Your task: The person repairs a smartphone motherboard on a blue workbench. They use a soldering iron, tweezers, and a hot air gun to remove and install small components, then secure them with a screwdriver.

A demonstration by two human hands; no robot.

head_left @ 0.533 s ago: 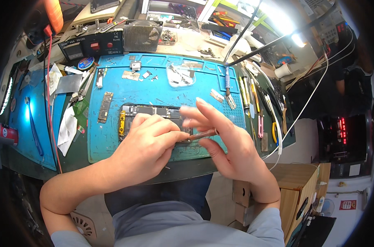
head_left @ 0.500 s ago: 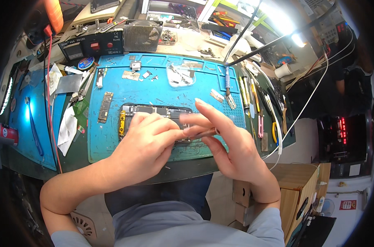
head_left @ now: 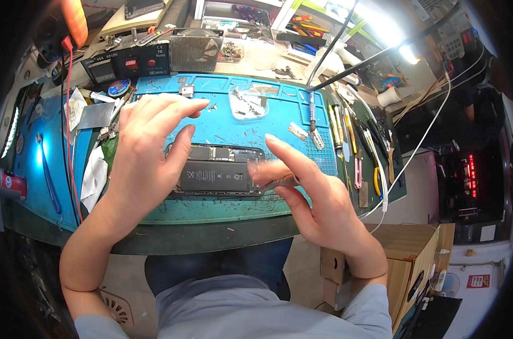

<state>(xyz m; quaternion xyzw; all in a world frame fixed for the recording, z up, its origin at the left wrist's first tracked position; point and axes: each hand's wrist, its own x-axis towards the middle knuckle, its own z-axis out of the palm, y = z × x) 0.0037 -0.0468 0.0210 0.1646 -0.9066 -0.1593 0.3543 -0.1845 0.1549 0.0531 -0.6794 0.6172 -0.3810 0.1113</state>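
An opened smartphone [head_left: 180,189] lies lengthwise on the blue work mat [head_left: 205,210], with its black battery [head_left: 214,176] and inner parts exposed. Over the phone's left end hovers my left hand [head_left: 149,138], fingers stretched and thumb apart, holding nothing; it hides that end. At the right end is my right hand [head_left: 310,195], closed on a slim tool [head_left: 284,181] with a brownish end. Its fingertips are blurred beside the battery's right edge, and I cannot tell whether the tool touches the phone.
A clear plastic tray [head_left: 249,103] with small parts sits behind the phone. Screwdrivers and other hand tools [head_left: 352,133] lie along the right side. At the left are a white tissue [head_left: 92,181], a red can [head_left: 13,185] and cables. A lamp arm [head_left: 358,68] crosses at back right.
My left hand has left my right fingers and moved left and up, its fingers opening. The battery is now uncovered. My right hand stays nearly in place with the slim tool.
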